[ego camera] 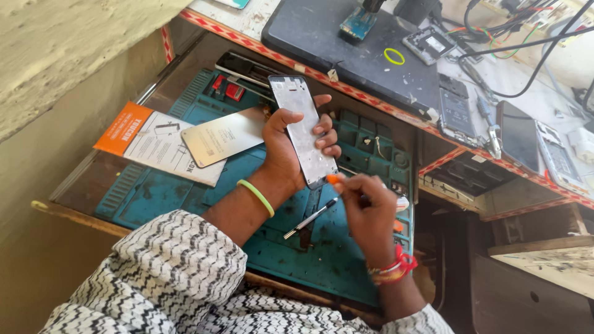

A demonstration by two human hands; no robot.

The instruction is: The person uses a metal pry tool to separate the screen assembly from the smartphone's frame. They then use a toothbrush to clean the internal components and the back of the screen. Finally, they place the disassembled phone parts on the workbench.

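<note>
Left hand grasps a phone frame, a long pale grey panel with a dark edge, held tilted above the desk; thumb on the near long edge, fingers wrapped over the far edge, so the panel lies across the palm. Green band on the left wrist. Right hand sits just below the lower end of the frame, fingers pinched together on a small orange-tipped piece that touches or nearly touches the frame's bottom corner; cannot tell which. The same hand also carries a slim metal tool with a dark tip, slanting down and away toward the left forearm; exactly how it is gripped is hidden by the fingers. Red and orange threads on the right wrist. Beneath both hands: a teal work mat with moulded compartments. Beyond the left thumb, on the mat: a flat silvery plate, overlapping a white and orange package. Past the left fingertips, on the raised part of the desk: a dark grey slab bearing a yellow ring, then several opened phones and tangled cables. Patterned black and white sleeves cover both arms.
</note>
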